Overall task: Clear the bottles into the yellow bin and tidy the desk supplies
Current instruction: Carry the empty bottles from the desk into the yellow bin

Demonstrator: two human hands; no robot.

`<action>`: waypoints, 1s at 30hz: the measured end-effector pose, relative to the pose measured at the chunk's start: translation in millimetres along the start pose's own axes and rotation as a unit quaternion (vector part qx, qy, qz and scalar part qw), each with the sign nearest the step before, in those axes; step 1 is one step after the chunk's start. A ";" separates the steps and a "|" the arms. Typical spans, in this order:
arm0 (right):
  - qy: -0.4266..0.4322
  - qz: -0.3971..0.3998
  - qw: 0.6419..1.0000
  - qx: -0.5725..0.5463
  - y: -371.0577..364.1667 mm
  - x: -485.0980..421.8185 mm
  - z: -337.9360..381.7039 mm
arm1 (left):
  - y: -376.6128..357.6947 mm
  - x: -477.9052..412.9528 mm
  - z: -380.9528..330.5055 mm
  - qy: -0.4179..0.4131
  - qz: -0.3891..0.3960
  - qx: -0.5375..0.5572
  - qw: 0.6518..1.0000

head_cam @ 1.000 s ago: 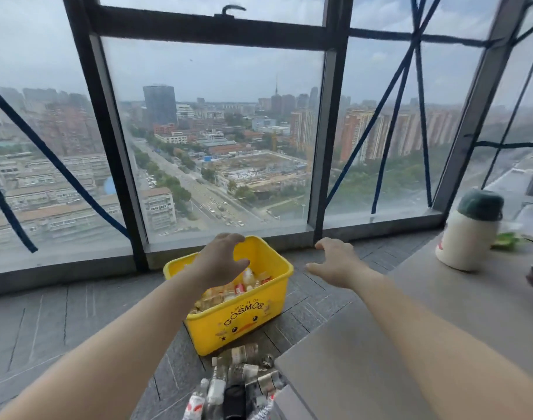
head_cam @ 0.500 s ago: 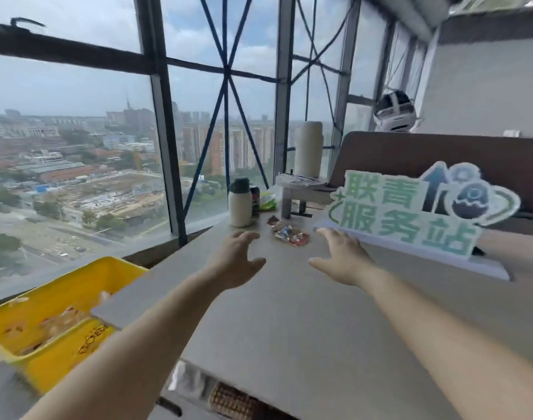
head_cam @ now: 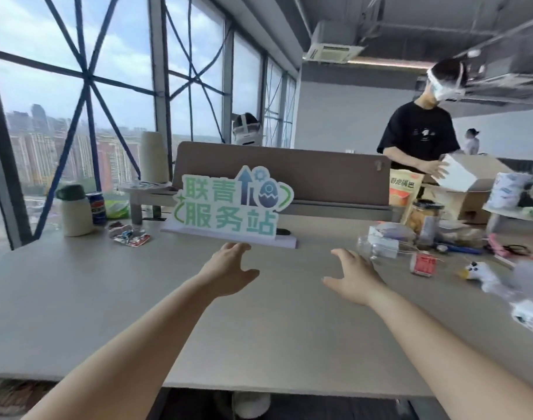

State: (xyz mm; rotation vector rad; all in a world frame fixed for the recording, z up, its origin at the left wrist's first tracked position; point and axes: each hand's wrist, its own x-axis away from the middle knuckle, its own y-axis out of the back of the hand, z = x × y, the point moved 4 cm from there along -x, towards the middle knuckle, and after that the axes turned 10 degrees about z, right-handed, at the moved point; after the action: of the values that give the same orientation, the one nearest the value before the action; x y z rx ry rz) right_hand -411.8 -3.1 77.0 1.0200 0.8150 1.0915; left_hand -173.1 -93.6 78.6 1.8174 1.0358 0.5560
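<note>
Holds left hand [head_cam: 229,272] and right hand [head_cam: 354,278] out above desk [head_cam: 77,298], fingers loose, nothing gripped. Faces green sign [head_cam: 232,204] just past left fingertips. Has cream flask [head_cam: 74,210], blue can [head_cam: 96,207], crumpled wrappers [head_cam: 129,234] far left; clear bottle [head_cam: 369,244], jar [head_cam: 425,219], clutter right.

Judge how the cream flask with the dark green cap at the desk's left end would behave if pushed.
The cream flask with the dark green cap stands upright, taller than wide, so a high push would probably tip it. Its smooth round body looks rigid and would likely roll once toppled. Weight is unclear: the contents are hidden.
</note>
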 end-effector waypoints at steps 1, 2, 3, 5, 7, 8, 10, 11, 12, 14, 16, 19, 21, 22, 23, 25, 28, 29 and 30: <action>-0.016 -0.005 1.000 -0.004 7.5 6.0 -20.0 | -8.0 -5.1 -15.7 -0.009 0.003 0.001 1.000; -0.033 -0.009 0.999 -0.008 13.7 11.2 -39.2 | -15.9 -10.0 -30.6 -0.019 0.008 0.001 1.000; -0.048 -0.012 0.999 -0.008 18.5 16.2 -57.0 | -23.7 -14.5 -44.6 -0.028 0.011 -0.001 1.000; -0.077 -0.020 0.997 -0.009 25.4 25.5 -89.7 | -38.8 -25.2 -70.5 -0.045 0.016 -0.006 0.999; -0.106 -0.029 0.994 -0.012 31.4 33.1 -119.5 | -53.1 -38.2 -95.2 -0.069 0.021 -0.009 0.997; -0.118 -0.030 0.992 -0.014 34.2 35.4 -133.4 | -59.9 -45.3 -107.5 -0.081 0.023 -0.010 0.996; -0.138 -0.035 0.990 -0.015 40.1 38.3 -158.9 | -73.9 -59.7 -130.5 -0.104 0.028 -0.009 0.994; -0.145 -0.040 0.989 -0.014 43.6 38.6 -170.2 | -80.8 -67.1 -141.1 -0.115 0.030 -0.010 0.993; -0.151 -0.046 0.987 -0.012 47.5 38.5 -180.9 | -87.7 -74.8 -151.2 -0.126 0.032 -0.011 0.991; -0.165 -0.053 0.985 -0.008 54.8 37.7 -202.4 | -101.6 -90.9 -170.0 -0.142 0.039 -0.012 0.989; -0.184 -0.055 0.981 0.001 60.4 39.3 -224.2 | -115.8 -106.9 -187.7 -0.156 0.047 -0.013 0.986; -0.220 -0.061 0.973 0.025 67.7 45.8 -259.3 | -137.9 -130.6 -213.9 -0.174 0.062 -0.018 0.983; -0.244 -0.064 0.966 0.049 74.3 49.9 -280.3 | -151.8 -148.6 -231.0 -0.187 0.065 -0.021 0.980; -0.252 -0.067 0.963 0.063 78.0 51.1 -289.7 | -158.0 -158.8 -240.0 -0.192 0.063 -0.025 0.979; -0.257 -0.071 0.961 0.075 81.6 51.5 -298.2 | -163.7 -169.3 -249.5 -0.197 0.060 -0.035 0.978; -0.275 -0.080 0.953 0.099 87.2 51.2 -313.8 | -173.0 -189.6 -268.9 -0.204 0.051 -0.068 0.975; -0.322 -0.080 0.934 0.131 91.3 49.3 -335.4 | -186.5 -219.6 -293.0 -0.215 0.042 -0.131 0.967; -0.336 -0.076 0.930 0.132 91.0 48.1 -341.7 | -191.9 -230.4 -296.2 -0.211 0.047 -0.144 0.966; -0.347 -0.069 0.926 0.129 89.7 46.8 -346.9 | -197.4 -241.1 -296.4 -0.199 0.055 -0.153 0.967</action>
State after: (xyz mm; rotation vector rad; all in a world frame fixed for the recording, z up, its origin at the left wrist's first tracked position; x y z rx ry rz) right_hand -742.4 139.0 43.6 1.4307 0.4405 0.4396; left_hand -602.1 -106.5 53.2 1.6282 0.5469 0.3706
